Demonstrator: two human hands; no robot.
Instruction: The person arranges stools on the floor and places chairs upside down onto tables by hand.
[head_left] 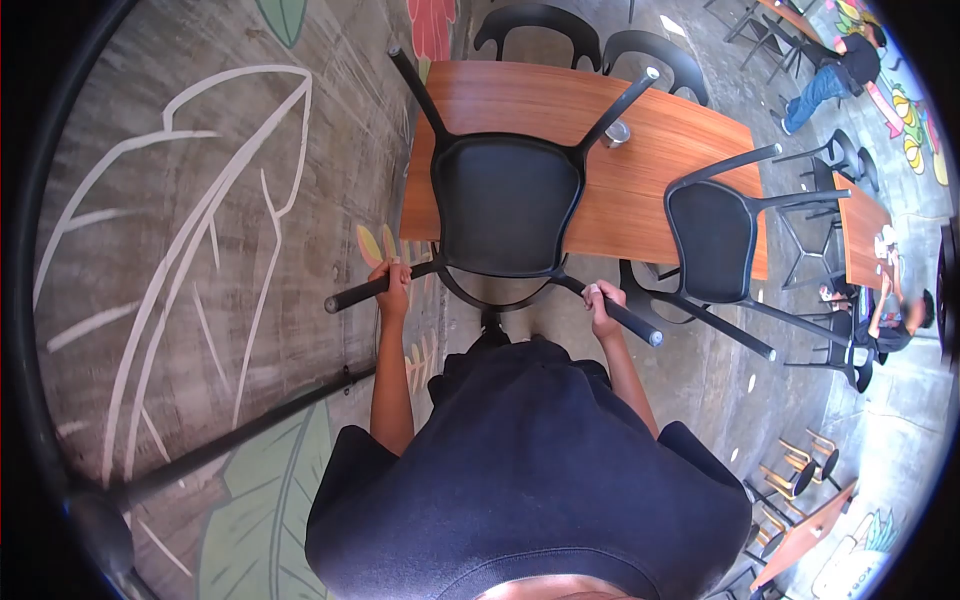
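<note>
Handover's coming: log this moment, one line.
held chair: upturned, at table edge | left hand: grips one leg | right hand: grips another leg

The place looked like a café or casual restaurant. Smooth black chairs with curved backs [510, 205] clustered at a rectangular, reddish-brown wood-grained table [625, 200]; a second rectangular brown table [857, 215] stood across the grey concrete floor [700, 395], and large painted green leaves [260, 505] decorated the grey concrete wall [340, 220].

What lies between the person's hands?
In the head view, the upturned black chair, one leg gripped by the left hand, another by the right hand.
</note>
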